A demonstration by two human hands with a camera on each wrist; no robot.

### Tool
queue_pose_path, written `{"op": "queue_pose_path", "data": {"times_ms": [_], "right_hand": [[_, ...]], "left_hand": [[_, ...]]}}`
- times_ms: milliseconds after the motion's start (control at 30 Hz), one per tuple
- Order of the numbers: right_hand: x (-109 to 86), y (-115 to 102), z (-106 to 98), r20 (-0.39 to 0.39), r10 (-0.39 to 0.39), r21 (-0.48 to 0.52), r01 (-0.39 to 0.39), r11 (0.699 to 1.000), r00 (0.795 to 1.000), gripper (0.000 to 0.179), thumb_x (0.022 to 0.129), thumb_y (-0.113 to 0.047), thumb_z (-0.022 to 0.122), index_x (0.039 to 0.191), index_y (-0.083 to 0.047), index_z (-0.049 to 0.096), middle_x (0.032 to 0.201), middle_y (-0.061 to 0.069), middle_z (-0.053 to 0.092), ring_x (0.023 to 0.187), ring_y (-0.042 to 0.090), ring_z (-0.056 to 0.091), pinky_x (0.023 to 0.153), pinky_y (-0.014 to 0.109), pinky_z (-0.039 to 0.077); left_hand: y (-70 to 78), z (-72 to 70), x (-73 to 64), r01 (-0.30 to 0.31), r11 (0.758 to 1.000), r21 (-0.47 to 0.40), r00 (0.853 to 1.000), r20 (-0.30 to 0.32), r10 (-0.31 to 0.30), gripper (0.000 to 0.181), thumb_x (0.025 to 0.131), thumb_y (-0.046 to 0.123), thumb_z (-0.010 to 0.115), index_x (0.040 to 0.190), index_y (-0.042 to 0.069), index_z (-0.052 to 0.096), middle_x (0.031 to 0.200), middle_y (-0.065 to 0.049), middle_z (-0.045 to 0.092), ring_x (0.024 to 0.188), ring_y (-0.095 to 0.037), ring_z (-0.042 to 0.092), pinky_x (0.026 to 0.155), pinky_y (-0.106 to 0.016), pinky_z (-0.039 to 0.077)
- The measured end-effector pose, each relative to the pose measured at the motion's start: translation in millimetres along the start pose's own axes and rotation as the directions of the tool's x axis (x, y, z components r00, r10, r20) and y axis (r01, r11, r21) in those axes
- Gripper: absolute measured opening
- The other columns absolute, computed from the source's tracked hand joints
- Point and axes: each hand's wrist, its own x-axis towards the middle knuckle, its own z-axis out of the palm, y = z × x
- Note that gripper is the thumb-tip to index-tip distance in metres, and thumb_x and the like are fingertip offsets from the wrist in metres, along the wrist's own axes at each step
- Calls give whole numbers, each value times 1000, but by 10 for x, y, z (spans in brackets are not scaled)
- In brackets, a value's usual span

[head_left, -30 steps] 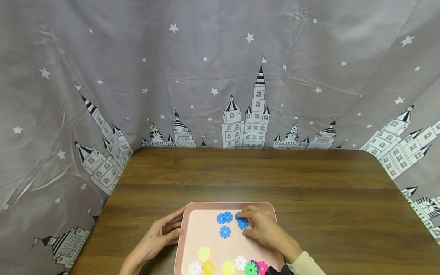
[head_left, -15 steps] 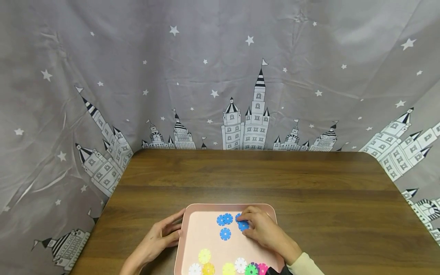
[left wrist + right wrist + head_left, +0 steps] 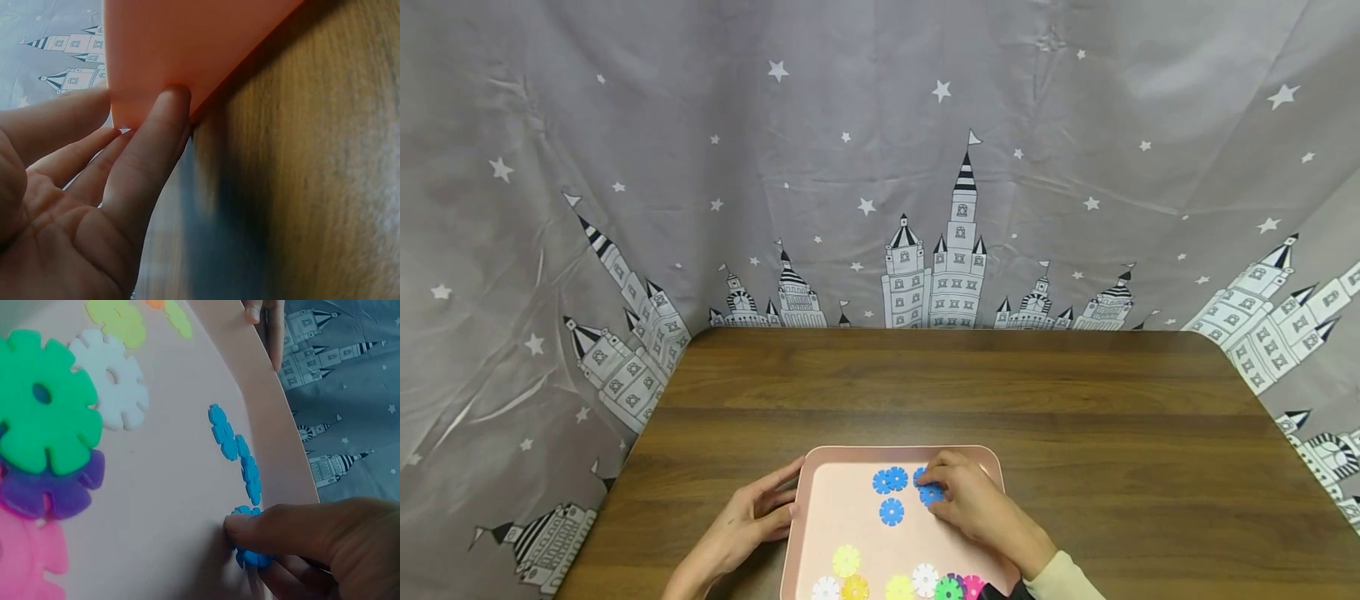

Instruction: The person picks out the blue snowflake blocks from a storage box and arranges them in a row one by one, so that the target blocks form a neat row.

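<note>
A pink tray (image 3: pixel 831 492) lies on the wooden table. My left hand (image 3: pixel 741 521) touches its left side, thumb on the outer wall and the other fingers by the far corner, as the left wrist view shows. Inside the tray's far right part, my right hand (image 3: pixel 977 504) pinches a blue snowflake disc (image 3: pixel 255 557) between thumb and fingers. Another blue disc (image 3: pixel 919 476) is partly hidden behind the fingertips. To the left lie a single blue disc (image 3: pixel 892 512) and two overlapping blue discs (image 3: pixel 897 478).
Yellow (image 3: pixel 846 561), orange (image 3: pixel 854 587), white (image 3: pixel 925 578), green (image 3: pixel 949 588), purple (image 3: pixel 56 494) and pink discs (image 3: pixel 973 586) lie along the tray's near side, some overlapping. Behind the table (image 3: pixel 1112 467) hangs a grey curtain (image 3: pixel 820 108) printed with castles.
</note>
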Motion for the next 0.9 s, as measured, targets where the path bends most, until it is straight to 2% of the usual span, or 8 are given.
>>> {"op": "queue_pose_path", "data": {"times_ms": [300, 467, 667, 900], "right_hand": [[-1, 16, 16, -19, -67, -72, 66, 995, 998, 31, 65, 4, 74, 95, -2, 78, 94, 0, 61, 90, 13, 54, 78, 24, 50], [-9, 3, 16, -21, -66, -98, 64, 993, 998, 33, 61, 3, 73, 94, -1, 78, 93, 0, 60, 88, 12, 54, 78, 24, 51], [-10, -19, 11, -42, -72, -128, 66, 990, 996, 27, 64, -1, 76, 91, -1, 77, 92, 1, 63, 86, 12, 58, 76, 24, 52], [-14, -36, -6, -89, -83, -95, 74, 993, 993, 22, 67, -5, 79, 89, -3, 76, 90, -1, 64, 83, 9, 59, 73, 20, 51]], "left_hand": [[-4, 0, 3, -16, 1000, -24, 1000, 17, 16, 65, 100, 3, 55, 151, -11, 18, 149, -42, 18, 117, -7, 57, 86, -37, 54], [-9, -1, -1, -7, 1000, -24, 1000, 21, 8, 66, 100, 4, 55, 151, -11, 17, 148, -43, 19, 118, -7, 57, 87, -37, 54], [-27, -2, -3, -13, 1000, -16, 1000, 28, 14, 67, 99, 4, 56, 152, -11, 17, 147, -43, 20, 118, -7, 57, 86, -37, 54], [-8, -1, -5, -4, 1000, -5, 1000, 24, 4, 67, 99, 5, 56, 152, -10, 17, 149, -42, 19, 118, -6, 57, 85, -37, 55]]}}
